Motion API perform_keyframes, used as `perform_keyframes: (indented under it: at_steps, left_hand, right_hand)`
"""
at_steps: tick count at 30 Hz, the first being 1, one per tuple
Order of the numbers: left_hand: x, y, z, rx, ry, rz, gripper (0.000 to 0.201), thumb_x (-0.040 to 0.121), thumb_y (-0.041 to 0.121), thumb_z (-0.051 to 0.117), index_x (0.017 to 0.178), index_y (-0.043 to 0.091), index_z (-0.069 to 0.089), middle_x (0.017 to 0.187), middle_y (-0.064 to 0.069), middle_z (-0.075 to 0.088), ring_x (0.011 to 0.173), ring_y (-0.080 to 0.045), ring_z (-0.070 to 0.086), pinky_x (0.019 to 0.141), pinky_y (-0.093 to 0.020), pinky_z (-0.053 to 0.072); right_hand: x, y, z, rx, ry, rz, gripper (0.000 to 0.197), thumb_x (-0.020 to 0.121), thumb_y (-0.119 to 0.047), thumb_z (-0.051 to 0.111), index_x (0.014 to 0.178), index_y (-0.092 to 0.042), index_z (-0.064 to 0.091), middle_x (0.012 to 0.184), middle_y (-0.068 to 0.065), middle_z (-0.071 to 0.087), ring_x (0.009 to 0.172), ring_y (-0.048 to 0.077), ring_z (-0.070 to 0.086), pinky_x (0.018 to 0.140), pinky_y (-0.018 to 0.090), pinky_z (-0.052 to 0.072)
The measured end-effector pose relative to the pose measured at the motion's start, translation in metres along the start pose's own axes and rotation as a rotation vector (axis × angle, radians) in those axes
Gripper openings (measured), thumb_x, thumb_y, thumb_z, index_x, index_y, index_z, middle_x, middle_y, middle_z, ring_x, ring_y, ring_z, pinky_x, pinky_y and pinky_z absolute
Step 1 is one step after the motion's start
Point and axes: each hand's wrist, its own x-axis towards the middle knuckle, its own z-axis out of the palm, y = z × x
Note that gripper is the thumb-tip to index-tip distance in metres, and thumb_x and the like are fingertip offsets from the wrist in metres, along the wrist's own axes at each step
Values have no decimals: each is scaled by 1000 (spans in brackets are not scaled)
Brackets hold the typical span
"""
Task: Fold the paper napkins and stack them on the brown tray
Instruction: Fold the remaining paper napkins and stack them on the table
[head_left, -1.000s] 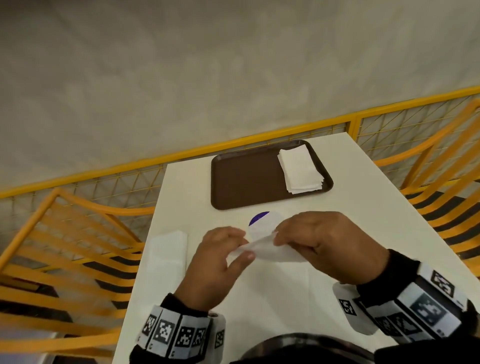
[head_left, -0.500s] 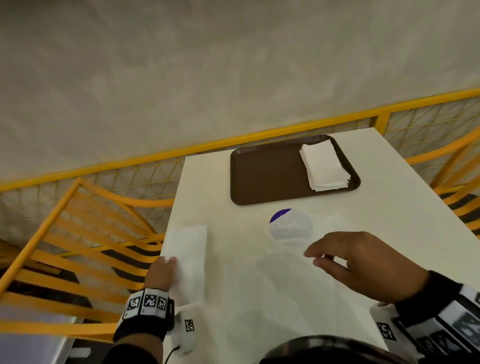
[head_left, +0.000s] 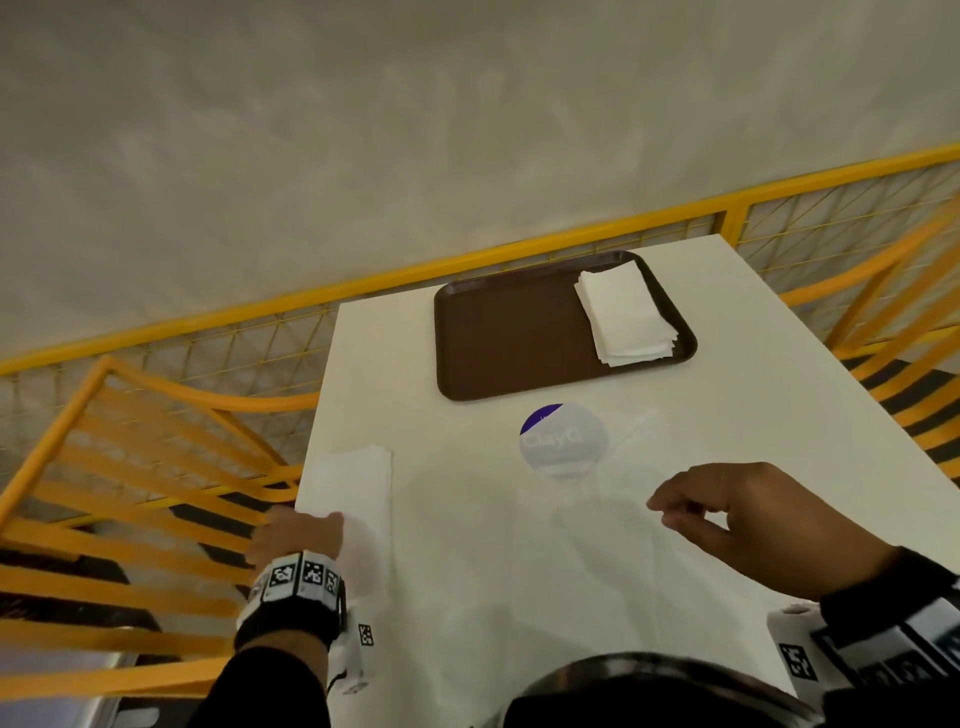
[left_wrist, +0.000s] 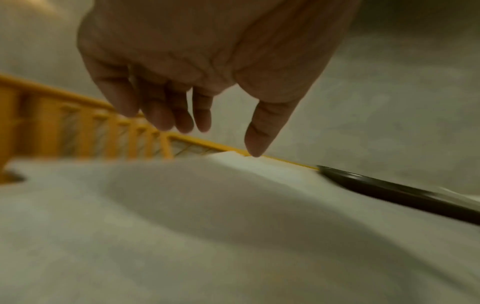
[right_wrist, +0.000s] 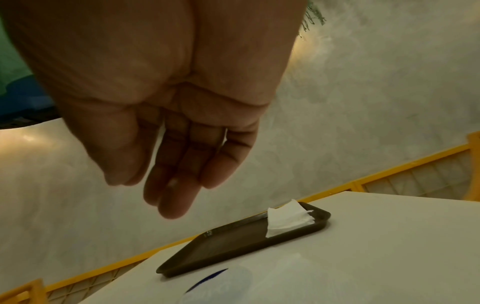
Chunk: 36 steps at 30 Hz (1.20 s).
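The brown tray (head_left: 514, 332) lies at the table's far end, with a stack of folded white napkins (head_left: 623, 317) on its right side. One thin napkin (head_left: 571, 525) lies spread flat on the middle of the table, over a round purple logo (head_left: 563, 441). A pile of napkins (head_left: 353, 483) sits at the left edge. My left hand (head_left: 332, 519) touches that pile's near end; in the left wrist view its fingers (left_wrist: 182, 121) hang relaxed over white paper and grip nothing. My right hand (head_left: 665, 512) hovers over the spread napkin, loosely curled and empty, its fingers (right_wrist: 176, 195) nearly straight.
The white table (head_left: 753, 415) is flanked by yellow metal chairs (head_left: 156, 467) on both sides and a yellow mesh railing (head_left: 363, 291) behind. The tray (right_wrist: 233, 242) with its stack (right_wrist: 288, 218) lies beyond my right hand. The tray's rim (left_wrist: 389, 193) shows right of my left hand.
A second ago both hands pinched a napkin at the table's middle. It now lies spread flat; my left hand has gone to the left pile and my right hand has let go.
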Motion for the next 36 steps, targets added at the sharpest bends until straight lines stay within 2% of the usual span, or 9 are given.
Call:
perform_keyframes:
  at_steps: [3, 6, 9, 12, 17, 20, 26, 31, 36]
  left_hand:
    - [-48, 13, 14, 168, 68, 242, 54, 80, 52, 60, 120, 17, 48, 126, -10, 50, 118, -31, 47, 97, -44, 38]
    - [-94, 24, 51, 111, -254, 521, 49, 77, 59, 60, 106, 19, 57, 110, -2, 57, 108, -22, 55, 92, -34, 45]
    - [-132, 34, 79, 91, -404, 533, 72, 68, 64, 66, 117, 14, 51, 118, -3, 50, 113, -22, 48, 95, -30, 41]
    - [-154, 45, 93, 197, -332, 541, 83, 62, 59, 71, 123, 11, 41, 125, -5, 37, 119, -27, 37, 95, -33, 39]
    - [-158, 56, 95, 332, -323, 579, 69, 64, 55, 72, 116, 15, 48, 123, -4, 35, 118, -27, 35, 91, -34, 42]
    - [-161, 57, 94, 253, -300, 665, 36, 69, 46, 69, 88, 23, 48, 97, 4, 48, 96, -20, 48, 79, -33, 45]
    - [-161, 56, 85, -110, -168, 756, 31, 88, 29, 59, 65, 16, 42, 58, 6, 43, 59, -15, 41, 58, -27, 35]
    - [-160, 64, 54, -358, 3, 1125, 10, 86, 26, 62, 87, 18, 67, 75, 1, 64, 72, -6, 54, 69, -14, 42]
    - [-163, 83, 11, -438, -21, 1363, 25, 84, 33, 54, 89, 15, 70, 77, 9, 63, 74, -5, 58, 70, -12, 46]
  right_hand:
    - [-4, 6, 6, -12, -64, 77, 14, 87, -31, 66, 98, -40, 67, 81, -27, 63, 81, -3, 61, 67, 12, 47]
    - [-10, 14, 18, -71, -249, 208, 21, 89, -44, 59, 109, -42, 59, 91, -23, 59, 79, -3, 58, 73, 13, 45]
    - [-23, 20, 35, -100, -412, 305, 34, 86, -50, 59, 118, -41, 53, 99, -18, 55, 74, -8, 49, 74, 12, 37]
    - [-41, 25, 48, -124, -512, 364, 47, 82, -50, 62, 125, -36, 51, 111, -11, 55, 99, 3, 54, 85, 18, 41]
    - [-59, 29, 55, -222, -604, 307, 59, 84, -47, 61, 139, -35, 42, 131, -6, 40, 124, 16, 40, 99, 26, 38]
    - [-63, 31, 54, -274, -613, 276, 65, 84, -48, 60, 144, -36, 34, 149, -4, 23, 133, 19, 27, 107, 36, 35]
    - [-65, 43, 54, -264, -594, 268, 72, 83, -48, 60, 147, -37, 28, 156, -7, 12, 137, 20, 22, 109, 37, 33]
    - [-46, 43, 39, -20, -281, 290, 96, 81, -54, 65, 151, -35, 1, 158, -4, 11, 141, 20, 24, 114, 33, 26]
    - [-3, 28, 7, 184, 40, 157, 98, 74, -49, 75, 150, -34, 15, 154, -12, 25, 139, 10, 27, 114, 28, 25]
